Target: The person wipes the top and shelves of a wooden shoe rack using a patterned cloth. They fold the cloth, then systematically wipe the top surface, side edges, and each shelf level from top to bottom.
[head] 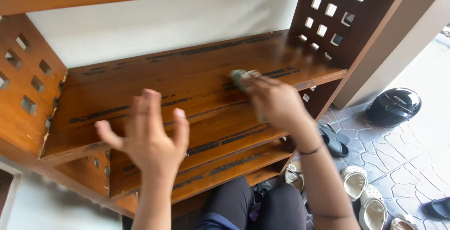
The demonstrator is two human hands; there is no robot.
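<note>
We see a wooden shoe rack (197, 70) from above, brown slatted shelves with worn dark streaks along the boards, side panels cut with small square holes. Right hand (276, 101) is on the top shelf, fingers closed over a small pale green cloth (241, 76), pressing it flat on the wood near the shelf's right half; only the cloth's far edge shows past the fingertips. Thin dark band (310, 152) on that wrist. Left hand (147, 134) is up in the air in front of the shelf edge, fingers spread, palm toward the rack, holding nothing and touching nothing; it's blurred, so finer detail can't be told. Two lower shelves (225, 145) sit below and in front of the top one, same wear marks. White wall (154, 24) shows behind the rack between the shelves. Our knees in dark trousers (262, 206) are at the bottom, close to the rack's lowest shelf. On the patterned stone floor (398, 150) to the right: a black helmet (393, 106) near the rack's right post, a pair of dark sandals (335, 141) just beside the rack's base, a pair of white clogs (363, 195) nearer us, and the tip of another dark shoe (438, 207) at the right edge. A further pale shoe (294, 173) sits partly under the rack, mostly hidden by the right forearm.
</note>
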